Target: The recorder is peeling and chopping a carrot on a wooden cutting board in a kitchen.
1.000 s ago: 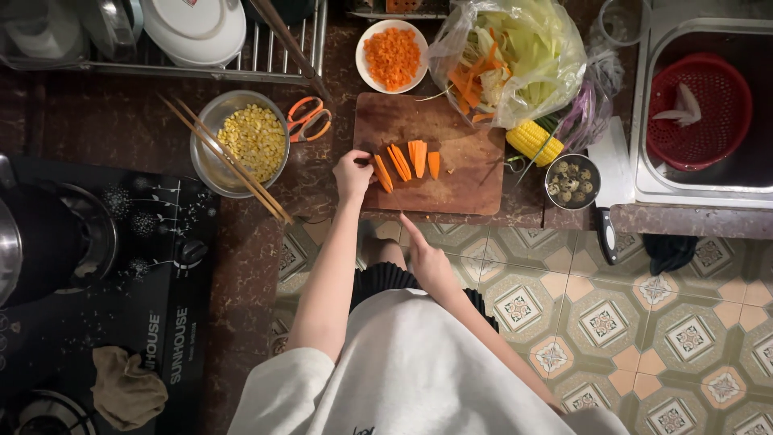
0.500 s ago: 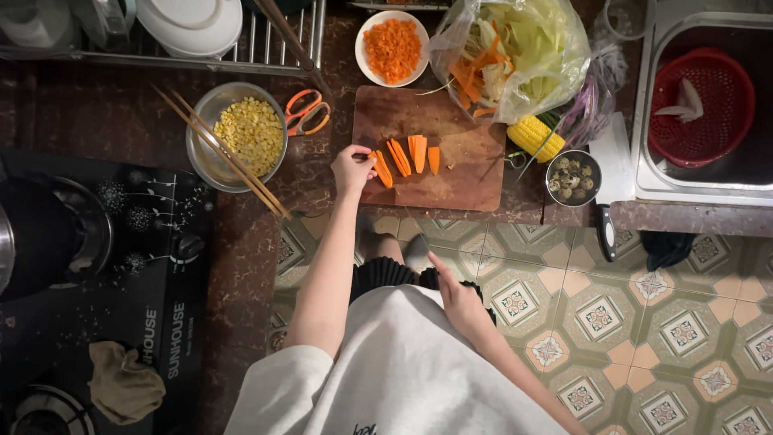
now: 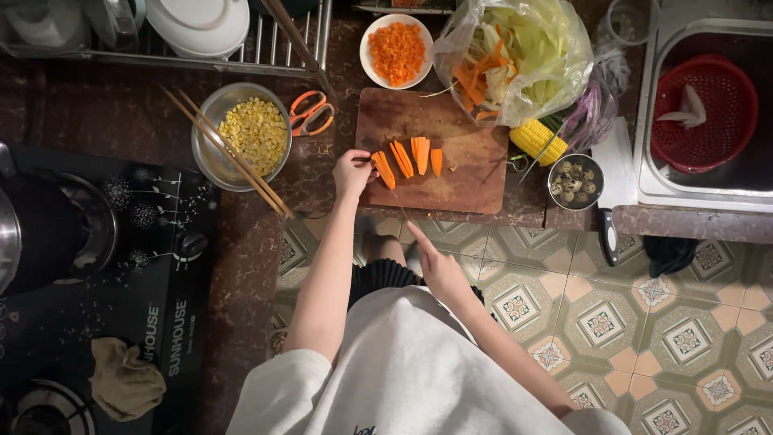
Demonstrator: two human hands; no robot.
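One steel bowl of corn kernels (image 3: pixel 244 134) sits at the left with two chopsticks (image 3: pixel 229 153) laid across its rim, and one pair of orange-handled scissors (image 3: pixel 309 113) lies just beside it. The left hand (image 3: pixel 353 173) rests at the left edge of the wooden cutting board (image 3: pixel 475 173), fingertips pinched on the leftmost of four carrot slices (image 3: pixel 407 158), which lie side by side mid-board. The right hand (image 3: pixel 440 266) hangs below the counter edge, over the tiled floor, forefinger extended; whether it holds anything I cannot tell. Behind the board stands one white bowl of diced carrot (image 3: pixel 396 51). To the right: one plastic bag of vegetable scraps (image 3: pixel 523 52), one corn cob (image 3: pixel 536 140), one small bowl of quail eggs (image 3: pixel 575 182), one red colander (image 3: pixel 703 113) in the sink.
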